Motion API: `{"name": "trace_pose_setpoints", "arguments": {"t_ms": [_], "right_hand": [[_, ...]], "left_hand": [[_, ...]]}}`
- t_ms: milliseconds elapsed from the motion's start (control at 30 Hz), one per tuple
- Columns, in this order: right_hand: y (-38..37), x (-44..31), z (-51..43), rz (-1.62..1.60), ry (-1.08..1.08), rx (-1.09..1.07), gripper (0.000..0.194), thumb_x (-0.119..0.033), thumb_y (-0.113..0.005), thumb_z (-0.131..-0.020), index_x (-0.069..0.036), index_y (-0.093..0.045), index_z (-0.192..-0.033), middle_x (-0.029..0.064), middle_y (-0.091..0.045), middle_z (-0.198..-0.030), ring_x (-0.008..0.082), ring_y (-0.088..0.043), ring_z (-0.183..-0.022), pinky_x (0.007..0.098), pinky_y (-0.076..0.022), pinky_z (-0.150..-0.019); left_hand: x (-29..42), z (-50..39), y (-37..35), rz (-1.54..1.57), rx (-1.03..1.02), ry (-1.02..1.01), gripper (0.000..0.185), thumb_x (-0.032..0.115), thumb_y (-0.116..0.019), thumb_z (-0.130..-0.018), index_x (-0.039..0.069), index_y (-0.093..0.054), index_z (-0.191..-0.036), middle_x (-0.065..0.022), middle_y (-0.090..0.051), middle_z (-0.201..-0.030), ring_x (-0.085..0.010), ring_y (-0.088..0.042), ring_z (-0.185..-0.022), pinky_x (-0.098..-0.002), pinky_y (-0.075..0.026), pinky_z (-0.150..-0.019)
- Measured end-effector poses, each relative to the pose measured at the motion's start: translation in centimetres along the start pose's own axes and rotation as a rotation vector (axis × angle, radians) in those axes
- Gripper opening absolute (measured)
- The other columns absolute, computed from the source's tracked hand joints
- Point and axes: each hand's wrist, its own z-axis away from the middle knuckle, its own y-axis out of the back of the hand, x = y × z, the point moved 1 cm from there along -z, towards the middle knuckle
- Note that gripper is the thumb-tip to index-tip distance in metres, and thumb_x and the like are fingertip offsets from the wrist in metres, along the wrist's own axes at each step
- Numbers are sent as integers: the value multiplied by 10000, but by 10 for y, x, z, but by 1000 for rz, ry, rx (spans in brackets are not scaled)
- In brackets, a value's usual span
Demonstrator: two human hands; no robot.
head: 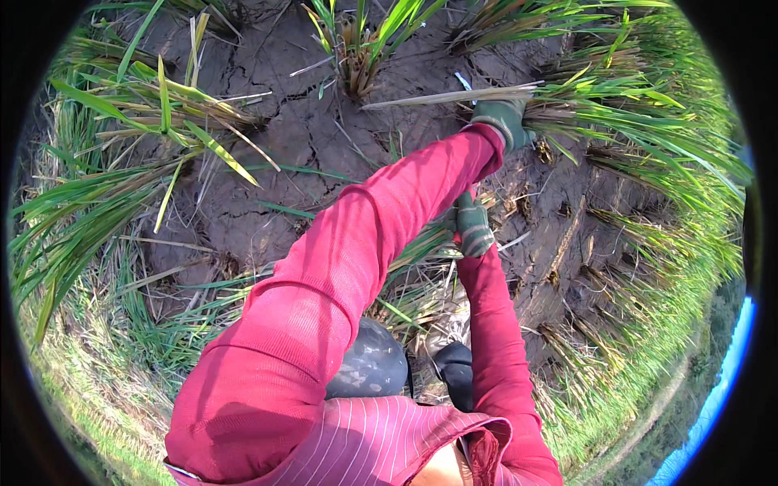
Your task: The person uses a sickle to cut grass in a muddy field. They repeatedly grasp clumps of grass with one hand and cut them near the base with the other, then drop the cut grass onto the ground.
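My left hand (504, 121), in a grey-green striped work glove, reaches across to the upper right and closes around a clump of green and dry rice stalks (583, 112). A long dry leaf (431, 99) sticks out leftward above that hand. Below it, my right hand (474, 228), in a matching glove, is closed around a red handle (457, 238), of which only small parts show. The left forearm partly covers the space between the hands. What the handle belongs to is hidden. A small shiny strip (463, 80) shows just above the left wrist; its kind is unclear.
Cracked mud (292, 140) lies ahead, with a standing rice clump (358, 61) at the top and leaning clumps (85, 206) at left. Cut stubble (552, 276) dots the right side. Loose stalks (200, 310) and a dark boot (456, 370) are near my body.
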Motion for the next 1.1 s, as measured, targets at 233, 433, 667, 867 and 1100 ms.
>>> {"name": "trace_pose_setpoints", "arguments": {"t_ms": [233,433,667,867,1100], "right_hand": [[-16,90,172,169,91,-64,371,-384,-485,-834,-14,-522,-825,66,-485,-559,154,-508,-504,304,-394,-450],[-23,100,218,74,123,34,247,-275,-510,-854,-37,-480,-793,33,-491,-528,116,-464,-427,277,-363,-402],[-22,106,183,103,420,215,166,-231,-500,-848,-77,-439,-837,-6,-420,-490,94,-390,-328,243,-314,-290],[-72,18,129,95,195,-55,259,-290,-505,-828,-35,-464,-845,16,-428,-488,110,-423,-367,259,-343,-328],[-161,-80,41,371,70,-243,361,-411,-494,-849,-72,-449,-735,27,-424,-477,141,-410,-340,284,-330,-300]], "left_hand": [[-36,15,45,323,194,277,428,402,-580,-735,64,-590,-998,-148,-628,-858,-272,-602,-773,-349,-462,-691],[-82,157,100,214,-85,286,428,389,-621,-734,34,-582,-968,-111,-595,-664,-223,-584,-563,-336,-457,-525],[-119,301,183,-57,-487,292,1044,507,-734,-516,7,-272,-1307,-250,-404,-1249,-369,-405,-1152,-395,-333,-968],[-98,176,201,-279,293,177,1243,630,-714,-454,-43,-143,-1329,-231,-226,-1365,-330,-262,-1257,-364,-262,-1031],[-87,68,201,-131,206,433,929,663,-580,-617,-12,-379,-1223,-199,-540,-1113,-324,-535,-1019,-413,-415,-854]]}}
